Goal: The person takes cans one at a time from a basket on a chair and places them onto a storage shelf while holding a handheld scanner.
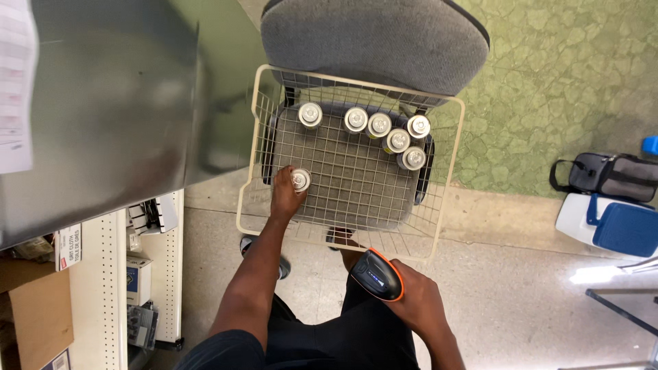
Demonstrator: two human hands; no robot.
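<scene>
A cream wire basket [452, 137] rests on the grey seat of a chair [373, 38]. Inside it stand several silver-topped cans [387, 133], most in a loose row at the far side. My left hand [284, 195] reaches into the basket's near left corner and grips one can [300, 179] from the side. My right hand [415, 298] hangs below the basket, outside it, holding a black and orange handheld scanner [377, 274] by its handle.
A grey metal shelf top [103, 103] fills the left, with white pegboard shelving [110, 274] and small boxes below it. A cardboard box [38, 312] sits at the lower left. A grey bag [613, 175] and a blue-and-white cooler [610, 223] lie on the floor at right.
</scene>
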